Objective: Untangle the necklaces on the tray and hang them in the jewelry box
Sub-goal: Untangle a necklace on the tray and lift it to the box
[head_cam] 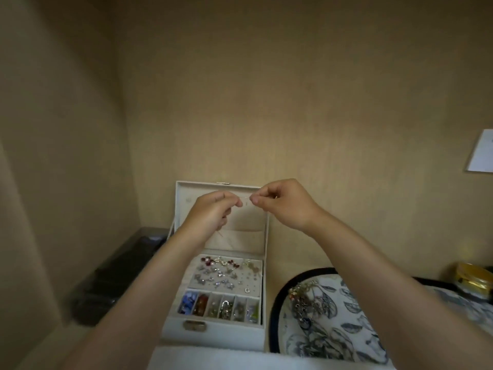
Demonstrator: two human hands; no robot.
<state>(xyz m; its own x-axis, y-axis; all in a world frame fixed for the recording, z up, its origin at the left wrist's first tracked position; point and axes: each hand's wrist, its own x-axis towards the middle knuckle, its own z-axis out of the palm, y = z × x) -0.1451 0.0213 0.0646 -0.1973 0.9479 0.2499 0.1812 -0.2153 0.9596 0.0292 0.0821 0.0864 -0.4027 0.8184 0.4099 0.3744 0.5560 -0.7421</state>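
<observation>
Fingertips [254, 201] of left hand [213, 210] and right hand [284, 205] pinch a fine necklace [246, 201] before the far jewelry box [184, 209] lid. Too hard a pull may snap it; a slip would drop it among the earrings [226, 273]. Other necklaces [304, 300] lie tangled on the tray [274, 311], right.

The jewelry box [213, 336] is covered in a smooth, matt white skin resembling leather. Its clasp [194, 325] is of dull yellow metal. The lining [248, 222] is finished in pale, matt, velvety cloth. The thin chain [246, 202] is seen as fine pale metal. The tangled necklaces [306, 303] are of shiny metal with glossy beads. The tray [341, 337] is given a smooth printed surface and a dark rim; its material cannot be told. The wall [266, 102] is covered in matt, finely ribbed paper. The tin [473, 283] is finished in glossy gold.
</observation>
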